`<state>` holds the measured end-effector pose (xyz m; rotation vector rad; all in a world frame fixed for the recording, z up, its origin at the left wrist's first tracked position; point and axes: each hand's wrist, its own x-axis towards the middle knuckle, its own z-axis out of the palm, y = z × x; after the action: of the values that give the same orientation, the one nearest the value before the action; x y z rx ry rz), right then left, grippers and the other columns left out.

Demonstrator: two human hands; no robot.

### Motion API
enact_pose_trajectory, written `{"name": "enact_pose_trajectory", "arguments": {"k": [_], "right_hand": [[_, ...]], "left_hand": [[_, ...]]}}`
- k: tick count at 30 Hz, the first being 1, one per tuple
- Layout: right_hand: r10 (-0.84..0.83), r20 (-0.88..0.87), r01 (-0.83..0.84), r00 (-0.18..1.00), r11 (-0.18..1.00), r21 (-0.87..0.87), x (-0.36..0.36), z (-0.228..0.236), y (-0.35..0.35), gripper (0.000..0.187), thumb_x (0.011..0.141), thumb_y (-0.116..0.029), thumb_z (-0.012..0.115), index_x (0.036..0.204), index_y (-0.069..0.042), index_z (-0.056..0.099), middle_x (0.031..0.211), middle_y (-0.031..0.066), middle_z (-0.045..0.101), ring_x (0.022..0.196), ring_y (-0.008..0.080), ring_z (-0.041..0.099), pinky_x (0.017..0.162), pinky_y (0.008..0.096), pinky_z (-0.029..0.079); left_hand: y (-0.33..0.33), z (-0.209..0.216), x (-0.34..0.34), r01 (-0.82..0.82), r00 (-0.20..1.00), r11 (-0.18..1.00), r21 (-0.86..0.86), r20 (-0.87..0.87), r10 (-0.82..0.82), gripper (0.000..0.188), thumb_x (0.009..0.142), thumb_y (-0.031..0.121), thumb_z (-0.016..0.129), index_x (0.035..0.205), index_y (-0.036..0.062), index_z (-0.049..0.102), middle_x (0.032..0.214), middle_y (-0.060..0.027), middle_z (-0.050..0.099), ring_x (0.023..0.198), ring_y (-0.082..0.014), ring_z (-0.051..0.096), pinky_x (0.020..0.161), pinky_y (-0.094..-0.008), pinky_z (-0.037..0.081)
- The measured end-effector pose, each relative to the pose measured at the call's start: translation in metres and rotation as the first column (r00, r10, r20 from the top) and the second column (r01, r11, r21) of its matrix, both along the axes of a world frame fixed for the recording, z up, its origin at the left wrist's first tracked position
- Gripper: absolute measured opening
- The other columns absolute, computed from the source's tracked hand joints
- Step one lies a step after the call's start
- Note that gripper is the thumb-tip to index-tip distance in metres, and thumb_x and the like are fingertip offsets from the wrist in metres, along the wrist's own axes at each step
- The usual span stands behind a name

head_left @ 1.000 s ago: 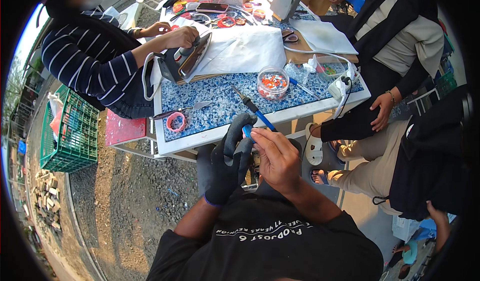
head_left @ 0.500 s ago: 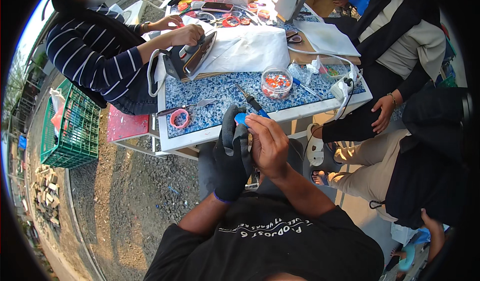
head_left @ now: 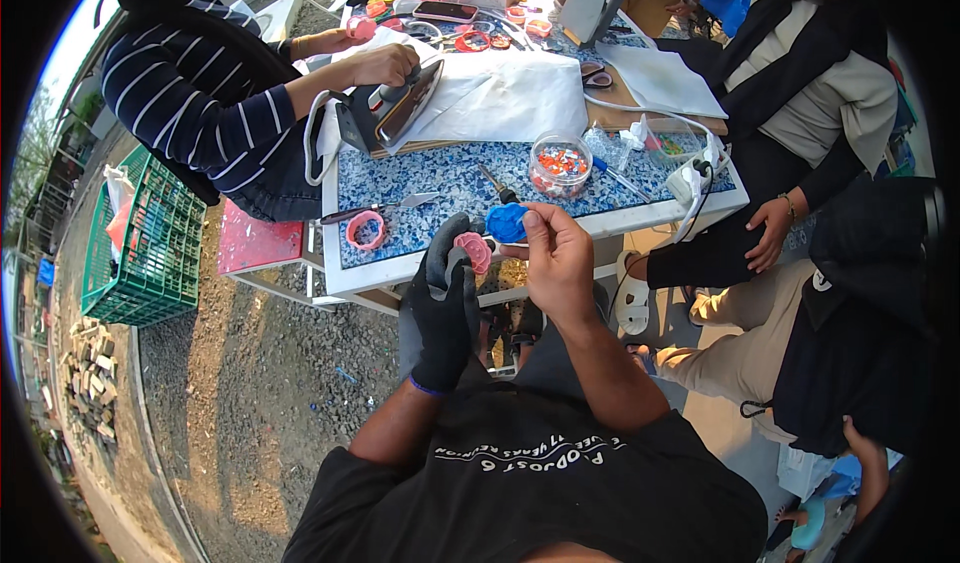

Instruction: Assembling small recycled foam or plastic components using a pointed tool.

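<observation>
My left hand (head_left: 447, 303), in a black and grey glove, grips a pink scalloped cutter (head_left: 473, 253) near the table's front edge. Just to its right, my bare right hand (head_left: 556, 263) pinches a blue round piece (head_left: 507, 223) with a wavy surface between thumb and fingers. The two pieces are apart. Behind the blue piece lies a soldering-iron-like tool (head_left: 504, 193), its handle mostly hidden. A second pink ring (head_left: 366, 231) rests at the table's left front, below a thin spatula-like tool (head_left: 380, 209).
A clear jar of orange and white flakes (head_left: 561, 166) stands on the blue-speckled table (head_left: 420, 178), beside a blue pen (head_left: 620, 180). At left, a person's hand holds a clothes iron (head_left: 410, 103) next to white sheets (head_left: 515, 93). A green crate (head_left: 150, 253) sits on the ground. Other people are at right.
My hands have drawn apart. The blue piece, formerly between both hands, is now in my right hand alone, and the pink cutter shows in my left.
</observation>
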<state>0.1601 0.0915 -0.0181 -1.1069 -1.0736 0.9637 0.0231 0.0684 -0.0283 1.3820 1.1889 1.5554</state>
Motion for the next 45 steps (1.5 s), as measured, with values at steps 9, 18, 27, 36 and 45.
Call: {"name": "enact_pose_trajectory", "arguments": {"k": [9,18,27,36,45], "right_hand": [[0.131,-0.298,-0.158,0.945,0.985,-0.067,0.013,-0.001,-0.004,0.023,0.103,-0.004,0.058,0.124,0.006,0.059,0.111,0.0113,0.069,0.097,0.0166,0.071,0.085,0.0295,0.063],[0.147,-0.278,-0.165,0.949,0.985,-0.042,0.027,0.015,-0.019,0.027,0.098,0.002,0.064,0.123,0.008,0.059,0.107,0.0129,0.071,0.091,0.0142,0.072,0.081,0.0277,0.062],[0.11,-0.193,-0.111,0.975,0.994,0.008,0.033,0.025,-0.028,0.028,0.096,0.001,0.066,0.122,0.008,0.062,0.1,0.011,0.072,0.082,0.0129,0.071,0.075,0.0272,0.061],[0.111,-0.213,-0.111,0.971,0.994,0.014,0.036,0.022,-0.029,0.029,0.096,0.0,0.067,0.123,0.008,0.062,0.1,0.0101,0.071,0.083,0.0122,0.07,0.074,0.0268,0.061],[0.136,-0.216,-0.13,0.967,0.991,0.043,0.028,0.022,-0.027,0.032,0.095,0.002,0.067,0.127,0.005,0.06,0.101,0.0101,0.07,0.085,0.0123,0.07,0.074,0.0274,0.061]], "left_hand": [[0.053,0.005,-0.05,0.034,0.811,0.969,0.243,-0.574,0.115,0.036,0.092,0.004,0.062,0.127,0.0051,0.067,0.113,-0.0144,0.072,0.109,-0.031,0.069,0.1,-0.0416,0.05],[0.088,-0.02,-0.058,0.285,0.549,0.85,0.444,-0.802,0.235,0.034,0.087,0.002,0.063,0.119,0.0117,0.07,0.118,-0.0089,0.07,0.125,-0.0326,0.059,0.114,-0.0556,0.034],[0.109,-0.029,-0.065,0.353,0.483,0.829,0.434,-0.843,0.235,0.037,0.083,0.007,0.072,0.119,0.0159,0.067,0.123,-0.0072,0.068,0.131,-0.0346,0.053,0.118,-0.0581,0.028],[0.122,-0.031,-0.071,0.338,0.469,0.86,0.382,-0.861,0.198,0.038,0.082,0.008,0.072,0.119,0.015,0.068,0.126,-0.0079,0.068,0.131,-0.0322,0.054,0.116,-0.0552,0.03],[0.114,0.005,-0.073,0.23,0.815,0.931,0.283,-0.578,-0.025,0.022,0.094,0.006,0.054,0.105,0.0014,0.074,0.115,-0.015,0.074,0.117,-0.0329,0.065,0.107,-0.0439,0.046]]}}
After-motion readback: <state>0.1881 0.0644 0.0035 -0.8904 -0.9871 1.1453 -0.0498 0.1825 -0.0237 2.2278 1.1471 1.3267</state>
